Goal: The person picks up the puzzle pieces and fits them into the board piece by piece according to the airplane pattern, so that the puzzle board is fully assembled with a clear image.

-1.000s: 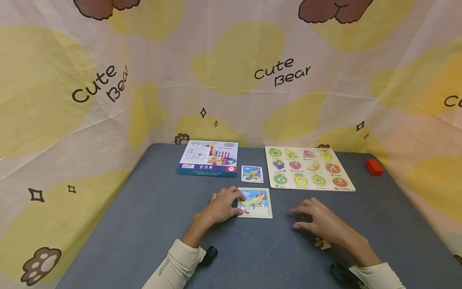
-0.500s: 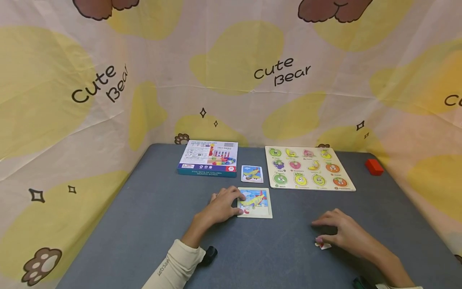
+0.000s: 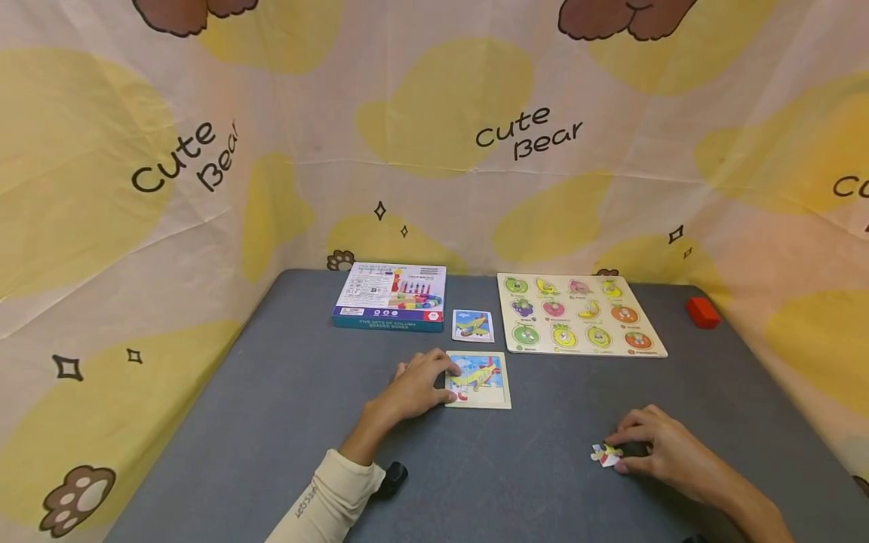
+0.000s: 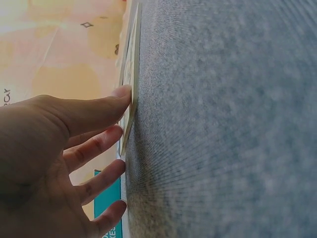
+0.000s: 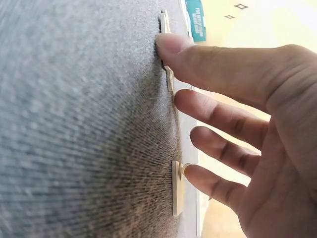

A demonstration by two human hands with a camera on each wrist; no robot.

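A small wooden puzzle board [image 3: 483,397] with a yellow airplane picture lies flat in the head view. My left hand [image 3: 417,386] holds its left side, thumb at the near corner and index finger farther up. In the left wrist view the thumb rests on the board's edge [image 4: 130,119]. Toward the front right, my right hand [image 3: 668,446] has thumb and index finger at the right side of a jigsaw piece [image 3: 604,455] with red, white and yellow print. In the right wrist view the thumb touches this jigsaw piece [image 5: 170,79], low over the table.
Behind the board lies an airplane picture card [image 3: 473,326]. A beaded-column game box [image 3: 388,326] is at the back left, a fruit board [image 3: 585,345] back right, and a red block [image 3: 703,313] beyond it. Another pale wooden piece [image 5: 176,193] lies below the right little finger.
My right hand has moved right and toward me, from beside the puzzle board to the jigsaw piece, and its thumb and index finger have closed on it. The left hand stays put.
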